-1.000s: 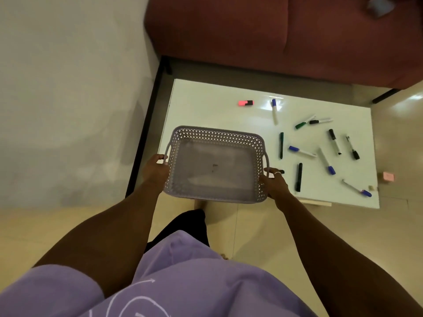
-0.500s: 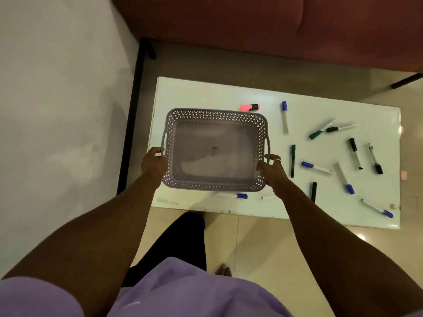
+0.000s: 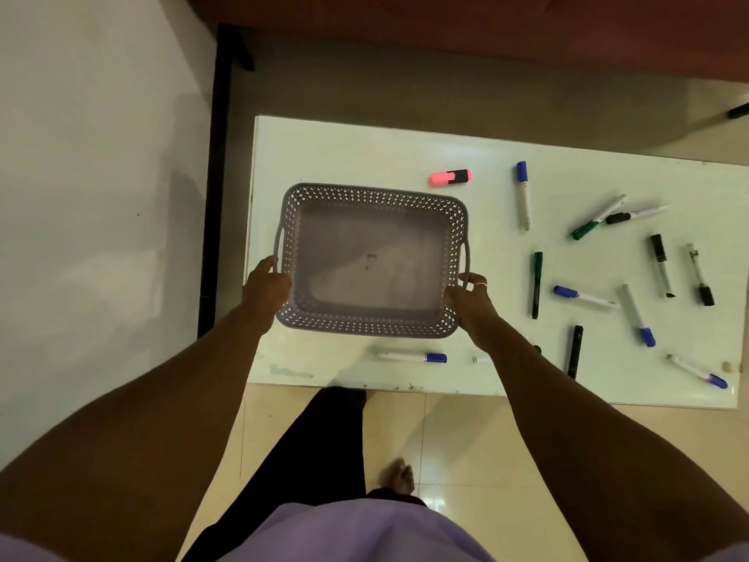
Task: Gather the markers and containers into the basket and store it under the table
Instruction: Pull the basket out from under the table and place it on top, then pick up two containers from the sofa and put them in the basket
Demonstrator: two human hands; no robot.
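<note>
Grey basket (image 3: 364,328) clamped in fingers (image 3: 478,282) of left hand (image 3: 265,288) and right hand (image 3: 470,300); markers (image 3: 583,297) scattered beside.

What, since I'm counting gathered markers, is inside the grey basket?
Nothing yet: the basket shows only its bare grey floor with a small dark speck. The left hand and right hand grip its sides. The table under it is covered, so anything beneath is unseen.

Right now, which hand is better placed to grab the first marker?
The right hand. Both hands hold the basket, but nearly all markers lie to its right, the green marker just beside that hand. The left hand has none beside it.
</note>
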